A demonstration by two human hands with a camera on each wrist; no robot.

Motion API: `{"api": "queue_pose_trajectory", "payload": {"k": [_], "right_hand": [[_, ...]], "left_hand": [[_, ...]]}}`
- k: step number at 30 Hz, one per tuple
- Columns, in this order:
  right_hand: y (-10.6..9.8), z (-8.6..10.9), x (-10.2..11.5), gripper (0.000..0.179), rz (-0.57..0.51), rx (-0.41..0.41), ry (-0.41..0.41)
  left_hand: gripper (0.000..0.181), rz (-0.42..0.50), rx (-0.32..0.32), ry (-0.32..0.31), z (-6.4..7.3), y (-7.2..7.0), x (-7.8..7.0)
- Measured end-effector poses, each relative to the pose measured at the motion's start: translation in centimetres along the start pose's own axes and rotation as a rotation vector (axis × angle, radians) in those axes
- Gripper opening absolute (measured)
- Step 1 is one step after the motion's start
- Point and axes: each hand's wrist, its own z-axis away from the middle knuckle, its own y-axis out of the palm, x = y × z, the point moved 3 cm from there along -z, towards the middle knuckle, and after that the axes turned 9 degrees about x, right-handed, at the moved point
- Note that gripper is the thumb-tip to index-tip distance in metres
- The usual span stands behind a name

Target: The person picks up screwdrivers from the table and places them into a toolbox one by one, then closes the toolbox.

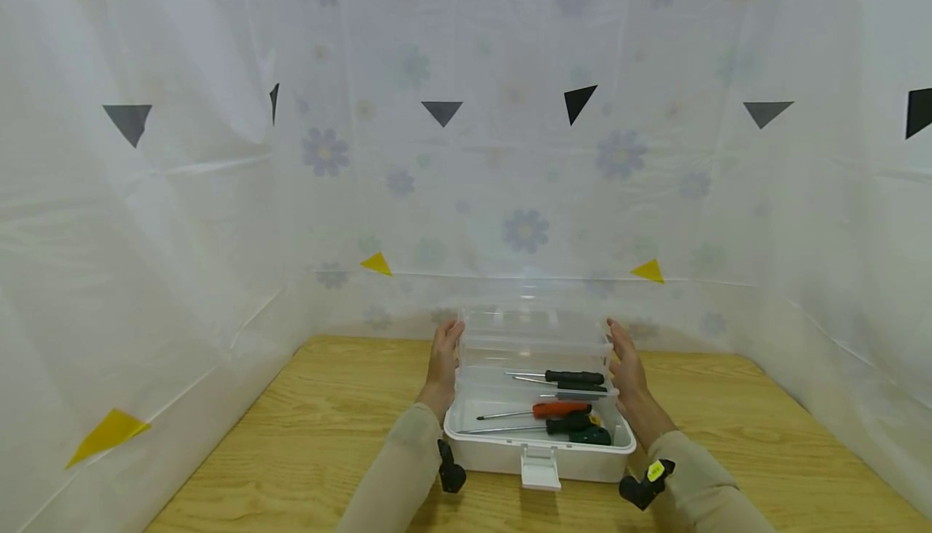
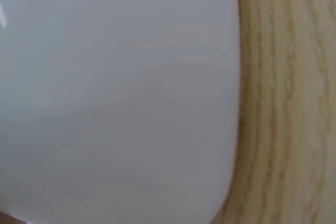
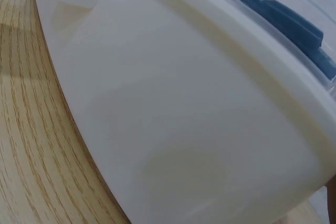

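Note:
A white tool box (image 1: 502, 458) with a raised clear lid (image 1: 535, 323) stands on the table. My left hand (image 1: 440, 365) lies along its left side, and my right hand (image 1: 629, 371) flanks the right side; the fingers look extended, their tips partly hidden. Inside lie a red-handled screwdriver (image 1: 557, 410), black-handled screwdrivers (image 1: 575, 377) and a dark green handle (image 1: 591, 436). The front latch (image 1: 540, 468) hangs unfastened. Up close, the white box wall (image 2: 121, 98) fills most of the left wrist view. A dark handle (image 3: 283, 19) shows above the rim in the right wrist view.
The wood-grain table (image 1: 291, 436) extends to both sides of the box. White translucent curtains (image 1: 524, 169) with flowers, black and yellow triangles surround it. Dark wrist cameras (image 1: 451, 468) sit near the box's front corners.

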Motion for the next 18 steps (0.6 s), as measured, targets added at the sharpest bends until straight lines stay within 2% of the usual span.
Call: {"api": "queue_pose_trajectory", "payload": {"k": [9, 13, 18], "right_hand": [[-0.07, -0.17, 0.14, 0.068, -0.035, -0.023, -0.003], [-0.03, -0.13, 0.17, 0.068, -0.037, -0.022, -0.003], [0.13, 0.04, 0.18, 0.067, -0.038, 0.007, 0.001]], "left_hand": [[0.066, -0.053, -0.026, 0.041, -0.18, 0.10, -0.15], [0.064, -0.050, -0.027, 0.061, -0.07, 0.24, -0.34], [0.071, -0.050, -0.012, 0.052, 0.12, 0.36, -0.53]]}}
